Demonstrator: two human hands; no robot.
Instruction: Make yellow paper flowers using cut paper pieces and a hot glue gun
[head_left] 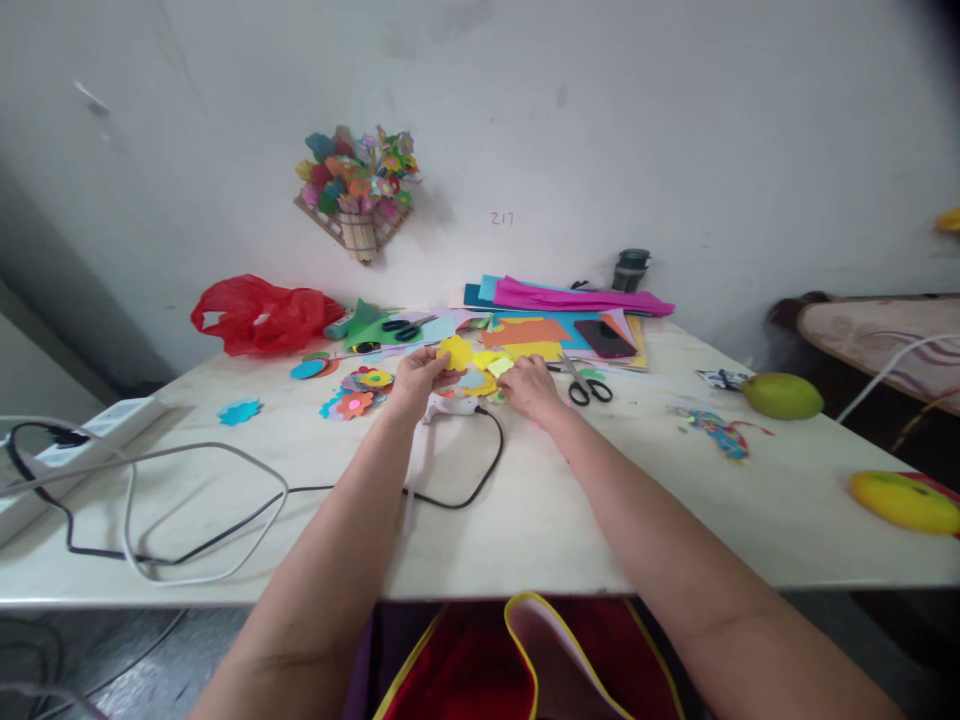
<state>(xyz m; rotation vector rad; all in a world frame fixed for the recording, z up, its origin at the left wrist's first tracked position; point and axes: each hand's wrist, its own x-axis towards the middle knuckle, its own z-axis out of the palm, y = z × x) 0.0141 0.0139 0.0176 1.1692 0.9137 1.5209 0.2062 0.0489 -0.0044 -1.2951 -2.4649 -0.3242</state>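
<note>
My left hand (pixel 421 378) pinches a yellow flower cut-out (pixel 455 353) by its left edge, above the table. My right hand (pixel 531 385) is closed, its fingertips at a pale yellow paper piece (pixel 500 368) over a small pile of yellow and coloured cut-outs. Between the hands lies a white glue gun (pixel 450 404) with a black cord. Left of my left hand are layered paper flowers (pixel 355 403), and farther left a blue flower cut-out (pixel 239 411). Black-handled scissors (pixel 587 386) rest right of my right hand.
Coloured sheets (pixel 525 330) and a dark phone (pixel 604 339) lie at the back. A red plastic bag (pixel 262 315), a second pair of scissors (pixel 409 328) and a power strip (pixel 97 440) are on the left. Cables cross the table. Green fruit (pixel 783 396) and yellow fruit (pixel 905 500) sit right.
</note>
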